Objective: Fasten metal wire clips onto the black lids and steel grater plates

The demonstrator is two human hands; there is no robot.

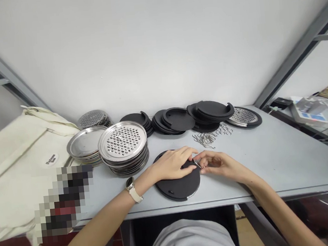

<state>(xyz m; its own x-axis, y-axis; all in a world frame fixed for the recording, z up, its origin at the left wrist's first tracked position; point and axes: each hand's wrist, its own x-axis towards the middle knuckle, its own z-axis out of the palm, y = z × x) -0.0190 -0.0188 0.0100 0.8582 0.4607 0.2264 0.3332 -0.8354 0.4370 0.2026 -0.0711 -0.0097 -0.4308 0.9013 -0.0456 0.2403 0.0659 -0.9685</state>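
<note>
Left hand (172,164) spread on one black disc (177,187), right hand (222,165) pinching one metal clip (197,164)

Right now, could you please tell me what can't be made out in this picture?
In the head view:
Black disc: upper middle hidden beneath the left hand.
Small metal wire piece: partly covered by the right hand, so its full shape is unclear.
Cream bag: cut off by the left edge.
Watch: display too small to read.

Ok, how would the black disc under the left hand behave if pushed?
The black disc would probably slide rather than tip, lying broad and low on the table. It looks stiff, showing no bend under the left hand.
</note>
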